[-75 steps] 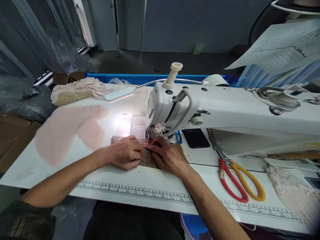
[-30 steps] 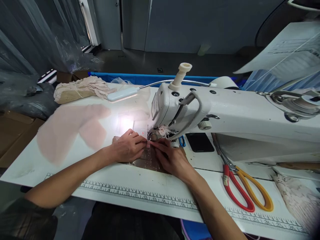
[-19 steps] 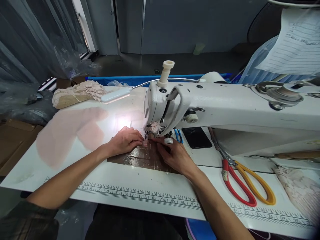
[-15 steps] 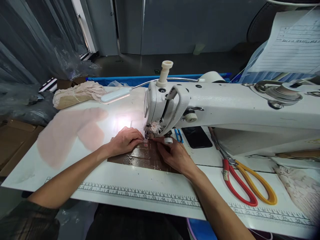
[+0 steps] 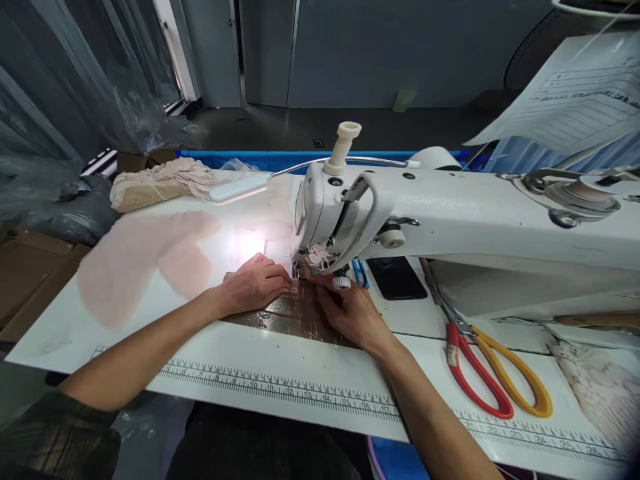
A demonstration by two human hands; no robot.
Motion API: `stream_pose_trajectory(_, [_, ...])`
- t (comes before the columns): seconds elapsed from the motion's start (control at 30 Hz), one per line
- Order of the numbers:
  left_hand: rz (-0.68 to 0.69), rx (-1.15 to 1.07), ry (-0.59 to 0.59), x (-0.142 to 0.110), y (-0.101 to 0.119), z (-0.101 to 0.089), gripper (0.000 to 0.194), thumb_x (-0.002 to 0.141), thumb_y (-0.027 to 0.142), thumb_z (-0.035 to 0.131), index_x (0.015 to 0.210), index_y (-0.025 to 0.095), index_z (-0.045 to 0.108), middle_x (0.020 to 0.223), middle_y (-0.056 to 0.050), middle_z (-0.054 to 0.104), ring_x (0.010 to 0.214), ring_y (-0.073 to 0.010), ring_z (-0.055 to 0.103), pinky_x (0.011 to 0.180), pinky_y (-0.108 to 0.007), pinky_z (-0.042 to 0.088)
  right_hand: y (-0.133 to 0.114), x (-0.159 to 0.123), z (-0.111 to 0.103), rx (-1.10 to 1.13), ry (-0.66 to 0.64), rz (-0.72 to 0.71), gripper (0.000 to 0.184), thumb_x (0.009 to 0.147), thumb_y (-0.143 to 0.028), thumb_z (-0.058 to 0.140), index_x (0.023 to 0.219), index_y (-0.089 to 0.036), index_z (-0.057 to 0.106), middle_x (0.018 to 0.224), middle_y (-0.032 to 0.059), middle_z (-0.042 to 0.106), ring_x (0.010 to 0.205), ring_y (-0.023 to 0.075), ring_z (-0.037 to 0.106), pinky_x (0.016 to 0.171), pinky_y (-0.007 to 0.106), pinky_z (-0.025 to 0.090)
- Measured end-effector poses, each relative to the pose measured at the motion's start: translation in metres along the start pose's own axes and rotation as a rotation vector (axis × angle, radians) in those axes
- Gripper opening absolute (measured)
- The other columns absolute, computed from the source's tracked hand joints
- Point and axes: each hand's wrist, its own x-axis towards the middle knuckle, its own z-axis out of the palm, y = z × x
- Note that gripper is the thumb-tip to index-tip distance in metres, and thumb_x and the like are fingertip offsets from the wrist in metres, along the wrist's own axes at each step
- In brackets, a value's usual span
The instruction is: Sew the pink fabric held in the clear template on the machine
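A white sewing machine stands on a white table. Both my hands meet right below its presser foot. My left hand lies on the table with fingers together, pinching a small pink piece of fabric at the needle. From the right, my right hand pinches the same piece with its fingertips. Under both hands lies a brown taped patch on the tabletop.
Red and yellow scissors lie to the right, near a dark phone and blue snips. Pink fabric pieces and a lace bundle sit at left. A lamp lights the needle area. More lace lies far right.
Both hands slid forward from the brown patch up to the presser foot, and a small pink piece now shows between the fingertips. Since half a second ago they have barely moved.
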Motion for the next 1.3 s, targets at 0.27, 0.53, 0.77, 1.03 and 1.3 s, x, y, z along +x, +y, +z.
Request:
stream_pose_trajectory(0.27, [0.048, 0.097, 0.023, -0.002, 0.000, 0.002, 0.027, 0.100, 0.020, 0.044, 0.085, 0.018, 0.067, 0.093, -0.002, 0.070, 0.069, -0.0122, 0.056, 0.068, -0.031, 0.043, 0.003, -0.003, 0.007, -0.175, -0.045, -0.247, 0.038, 0.092, -0.021, 0.044, 0.123, -0.026, 0.067, 0.110, 0.0095, 0.064, 0.070, 0.0159, 0.061, 0.063, 0.028, 0.051])
stream_pose_trajectory(0.53, [0.104, 0.104, -0.128, 0.000, 0.009, -0.011, 0.022, 0.091, 0.024, 0.049, 0.090, 0.014, 0.068, 0.097, -0.008, 0.069, 0.073, -0.0167, 0.058, 0.073, -0.037, 0.042, -0.001, -0.002, 0.006, -0.302, -0.055, -0.350, 0.036, 0.092, -0.021, 0.046, 0.119, -0.024, 0.070, 0.107, 0.0108, 0.064, 0.076, 0.0194, 0.061, 0.063, 0.030, 0.051])
stream_pose_trajectory(0.77, [0.125, 0.133, -0.167, 0.003, 0.004, -0.011, 0.025, 0.087, 0.031, 0.050, 0.087, 0.014, 0.069, 0.093, -0.009, 0.068, 0.070, -0.0182, 0.054, 0.075, -0.040, 0.040, -0.006, -0.004, 0.007, -0.348, -0.115, -0.293, 0.040, 0.090, -0.017, 0.046, 0.126, -0.023, 0.064, 0.106, 0.0122, 0.065, 0.082, 0.0219, 0.063, 0.060, 0.029, 0.052])
stream_pose_trajectory(1.03, [0.079, 0.112, -0.197, 0.002, 0.001, -0.011, 0.028, 0.087, 0.033, 0.049, 0.094, 0.012, 0.067, 0.103, -0.011, 0.066, 0.072, -0.0196, 0.053, 0.073, -0.041, 0.041, -0.005, -0.005, 0.016, -0.377, -0.072, -0.281, 0.039, 0.093, -0.018, 0.045, 0.128, -0.018, 0.061, 0.109, 0.0172, 0.063, 0.087, 0.0255, 0.063, 0.059, 0.029, 0.053])
stream_pose_trajectory(1.3, [0.055, 0.092, -0.261, 0.006, -0.002, -0.015, 0.033, 0.086, 0.038, 0.051, 0.098, 0.011, 0.065, 0.102, -0.012, 0.063, 0.075, -0.0204, 0.052, 0.075, -0.042, 0.042, -0.004, -0.006, 0.021, -0.397, -0.085, -0.244, 0.043, 0.094, -0.018, 0.040, 0.135, -0.020, 0.055, 0.104, 0.0166, 0.066, 0.090, 0.0269, 0.065, 0.067, 0.033, 0.056])
